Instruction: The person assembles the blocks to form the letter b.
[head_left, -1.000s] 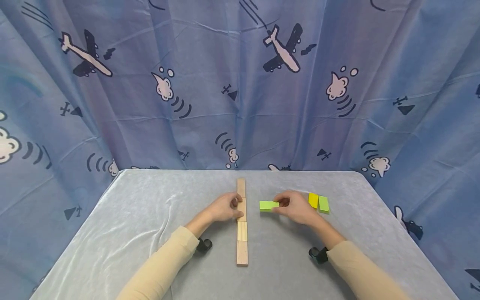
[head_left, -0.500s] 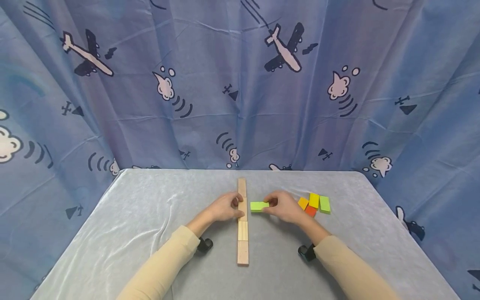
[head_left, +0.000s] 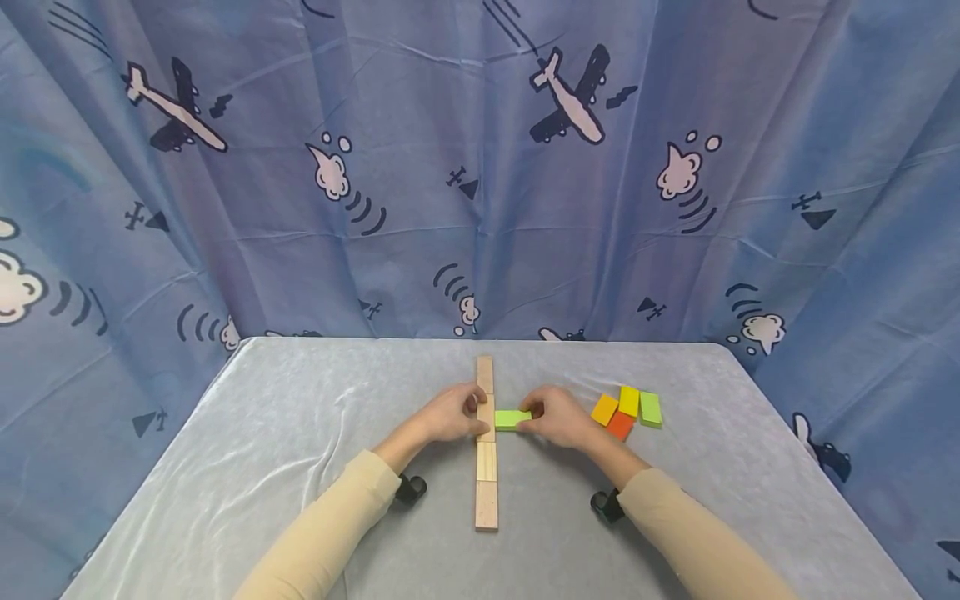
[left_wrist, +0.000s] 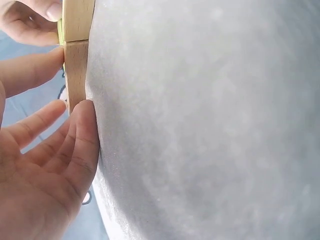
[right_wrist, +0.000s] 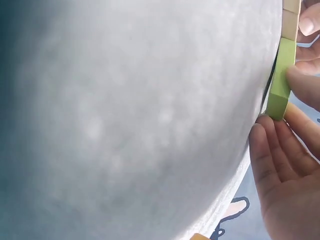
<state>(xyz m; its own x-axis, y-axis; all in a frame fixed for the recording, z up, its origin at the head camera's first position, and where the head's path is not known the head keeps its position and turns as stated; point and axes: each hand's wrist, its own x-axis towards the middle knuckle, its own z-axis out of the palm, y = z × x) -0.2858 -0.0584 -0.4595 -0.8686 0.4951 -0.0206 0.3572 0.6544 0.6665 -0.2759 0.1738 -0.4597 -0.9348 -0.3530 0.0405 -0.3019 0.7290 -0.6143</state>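
Observation:
A line of plain wooden blocks (head_left: 487, 461) runs away from the person down the middle of the table. My left hand (head_left: 453, 412) holds one wooden block (head_left: 487, 412) of that line from the left, with thumb and fingers at its sides. From the right, my right hand (head_left: 561, 417) pinches a light green block (head_left: 510, 420) by its outer end. The green block lies crosswise, its inner end against or right beside the held wooden block. In the right wrist view the green block (right_wrist: 284, 65) shows thumb and fingers at its near end.
To the right of the right hand lie an orange block (head_left: 604, 409), a red-orange block (head_left: 620, 426), a yellow block (head_left: 629, 402) and a second green block (head_left: 651, 410). A grey cloth covers the table (head_left: 300, 433). Behind it hangs a blue patterned curtain (head_left: 405, 167).
My right hand has moved left with the green block, up to the wooden line. The orange and red-orange blocks have come out from behind that hand. My left hand has stayed in place.

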